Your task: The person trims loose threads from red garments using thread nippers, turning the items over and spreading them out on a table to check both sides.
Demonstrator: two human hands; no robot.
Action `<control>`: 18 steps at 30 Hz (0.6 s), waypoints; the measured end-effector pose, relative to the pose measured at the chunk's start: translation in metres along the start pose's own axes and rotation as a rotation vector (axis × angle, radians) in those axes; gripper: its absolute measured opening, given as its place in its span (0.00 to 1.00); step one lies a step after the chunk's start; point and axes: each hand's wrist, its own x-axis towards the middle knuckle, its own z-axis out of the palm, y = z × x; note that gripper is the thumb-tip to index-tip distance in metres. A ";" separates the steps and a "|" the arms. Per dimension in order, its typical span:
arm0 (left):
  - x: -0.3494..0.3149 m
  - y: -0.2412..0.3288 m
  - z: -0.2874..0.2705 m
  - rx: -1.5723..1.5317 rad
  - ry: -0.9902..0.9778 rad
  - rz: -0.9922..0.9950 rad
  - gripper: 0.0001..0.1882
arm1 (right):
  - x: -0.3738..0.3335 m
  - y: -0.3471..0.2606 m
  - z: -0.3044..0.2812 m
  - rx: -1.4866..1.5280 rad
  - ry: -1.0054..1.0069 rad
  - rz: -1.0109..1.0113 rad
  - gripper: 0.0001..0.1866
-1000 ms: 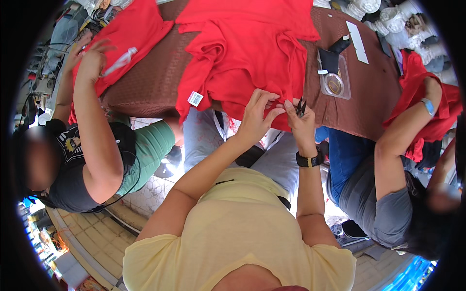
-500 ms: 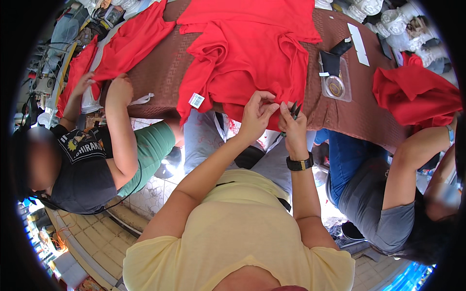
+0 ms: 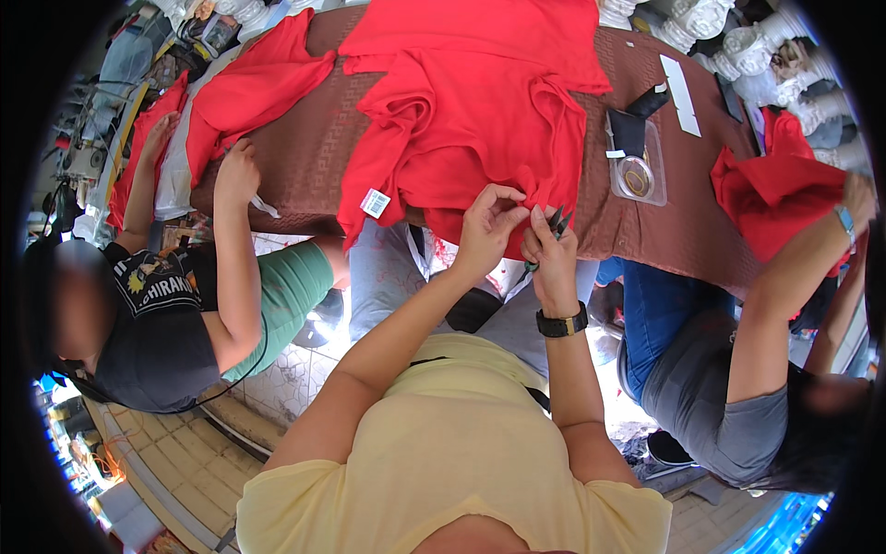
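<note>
A red garment (image 3: 471, 115) lies bunched in front of me, its near edge hanging over the table's front edge. A white tag (image 3: 375, 203) shows at its lower left. My left hand (image 3: 487, 229) is closed, thumb and fingertips pinching the garment's near edge; any thread there is too fine to see. My right hand (image 3: 553, 263) is closed around small snips (image 3: 557, 222), their dark blades pointing up beside the cloth and a bit of green handle showing below. The right thumb and fingertip meet close to the left fingertips, at the cloth.
A brown cloth covers the table (image 3: 305, 148). Right of the garment sits a clear plastic tray (image 3: 657, 175) with a black item and a round tape roll, near a white strip (image 3: 680, 95). Co-workers on both sides handle red cloth (image 3: 766, 189). White ornate balusters (image 3: 748, 51) stand behind.
My right hand with the snips has shifted slightly down and left. The left co-worker's hand has come away from the red cloth; the right co-worker's hand has risen with the cloth.
</note>
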 end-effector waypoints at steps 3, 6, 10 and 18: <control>0.003 -0.007 -0.004 0.017 -0.004 0.104 0.05 | -0.001 0.002 -0.001 0.009 -0.008 -0.003 0.06; 0.001 -0.004 0.000 -0.082 0.003 0.016 0.03 | -0.007 -0.004 0.003 -0.063 0.086 -0.047 0.08; 0.002 -0.017 -0.005 0.008 0.012 0.063 0.01 | -0.012 0.015 -0.012 -0.594 0.195 -0.346 0.12; -0.002 -0.008 0.002 0.038 0.044 0.052 0.02 | -0.015 0.002 -0.010 -0.504 -0.054 0.074 0.23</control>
